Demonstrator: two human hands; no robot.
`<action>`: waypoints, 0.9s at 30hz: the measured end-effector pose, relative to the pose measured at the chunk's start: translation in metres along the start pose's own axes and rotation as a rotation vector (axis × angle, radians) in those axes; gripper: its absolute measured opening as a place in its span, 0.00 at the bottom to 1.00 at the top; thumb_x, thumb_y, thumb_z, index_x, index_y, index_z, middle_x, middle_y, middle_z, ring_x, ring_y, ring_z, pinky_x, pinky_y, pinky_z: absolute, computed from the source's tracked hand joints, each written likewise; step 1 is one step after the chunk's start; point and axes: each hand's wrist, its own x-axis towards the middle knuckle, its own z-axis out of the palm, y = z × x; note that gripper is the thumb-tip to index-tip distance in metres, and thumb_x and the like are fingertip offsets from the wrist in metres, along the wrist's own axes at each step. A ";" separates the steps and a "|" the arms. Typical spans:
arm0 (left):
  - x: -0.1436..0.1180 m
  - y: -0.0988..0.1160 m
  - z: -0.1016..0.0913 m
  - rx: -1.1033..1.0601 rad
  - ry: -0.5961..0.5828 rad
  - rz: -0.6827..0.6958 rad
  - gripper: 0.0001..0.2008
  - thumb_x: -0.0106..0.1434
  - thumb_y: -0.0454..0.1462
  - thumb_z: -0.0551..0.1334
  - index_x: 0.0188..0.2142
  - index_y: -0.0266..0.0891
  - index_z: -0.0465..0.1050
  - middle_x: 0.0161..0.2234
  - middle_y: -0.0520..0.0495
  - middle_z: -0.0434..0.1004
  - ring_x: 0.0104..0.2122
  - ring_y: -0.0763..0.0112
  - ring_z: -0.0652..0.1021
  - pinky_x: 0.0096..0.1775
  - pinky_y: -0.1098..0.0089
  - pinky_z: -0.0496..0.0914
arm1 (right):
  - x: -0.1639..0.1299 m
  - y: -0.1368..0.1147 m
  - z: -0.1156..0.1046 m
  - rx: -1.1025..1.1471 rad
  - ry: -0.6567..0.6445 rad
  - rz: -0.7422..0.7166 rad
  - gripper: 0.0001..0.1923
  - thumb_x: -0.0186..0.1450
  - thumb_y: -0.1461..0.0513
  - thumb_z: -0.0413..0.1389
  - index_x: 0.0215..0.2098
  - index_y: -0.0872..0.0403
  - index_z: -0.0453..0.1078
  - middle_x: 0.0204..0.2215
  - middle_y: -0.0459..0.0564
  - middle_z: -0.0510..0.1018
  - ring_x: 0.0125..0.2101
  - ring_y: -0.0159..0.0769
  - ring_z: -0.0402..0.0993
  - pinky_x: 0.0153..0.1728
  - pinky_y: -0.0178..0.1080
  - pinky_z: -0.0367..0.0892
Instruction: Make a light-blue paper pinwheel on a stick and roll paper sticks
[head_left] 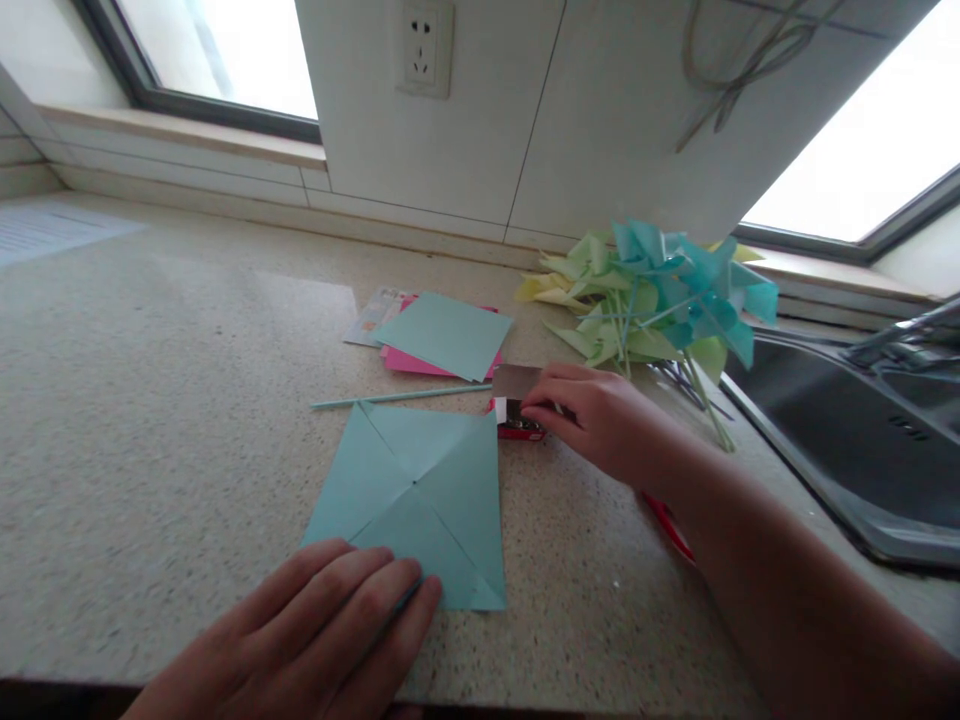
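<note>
A light blue square of paper (442, 450) lies before me, cut along its diagonals from the corners, with a tiny hole at its centre. My left hand (330, 620) rests on its near left edge, fingers stretched out and holding nothing. My right hand (585, 405) reaches to a small red box (517, 432) with its flap up, just right of the paper's far corner. Small metal pieces show inside the box. Thumb and fingers are pinched together at its opening; what is between them is hidden. A thin light blue stick (405, 396) lies behind the paper.
Blue and pink paper sheets (446, 335) are stacked behind the stick. Finished paper pinwheels (660, 290) in blue, green and yellow lie at the back right, beside a steel sink (847, 440). Something red (670, 530) shows partly under my right forearm. A printed sheet (56, 228) is far left.
</note>
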 end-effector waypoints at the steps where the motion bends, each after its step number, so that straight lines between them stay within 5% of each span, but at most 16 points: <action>1: 0.000 -0.001 0.000 0.009 0.002 0.011 0.16 0.74 0.41 0.55 0.51 0.36 0.77 0.44 0.45 0.80 0.45 0.61 0.74 0.52 0.59 0.61 | 0.000 -0.001 0.000 -0.037 -0.028 0.008 0.10 0.71 0.63 0.53 0.39 0.55 0.78 0.37 0.53 0.78 0.37 0.38 0.74 0.39 0.39 0.66; 10: -0.004 0.001 0.004 0.010 0.022 -0.021 0.15 0.71 0.41 0.58 0.51 0.38 0.77 0.46 0.47 0.79 0.45 0.60 0.74 0.52 0.59 0.62 | -0.001 -0.006 -0.004 -0.119 -0.128 0.100 0.10 0.71 0.63 0.54 0.41 0.53 0.79 0.39 0.51 0.78 0.37 0.38 0.74 0.38 0.38 0.64; 27: -0.006 0.000 0.006 0.028 0.047 -0.041 0.15 0.71 0.43 0.58 0.52 0.42 0.77 0.46 0.49 0.79 0.44 0.64 0.76 0.52 0.63 0.65 | -0.004 -0.005 -0.007 -0.087 -0.106 0.141 0.04 0.66 0.63 0.58 0.35 0.51 0.77 0.33 0.48 0.80 0.33 0.37 0.73 0.33 0.37 0.60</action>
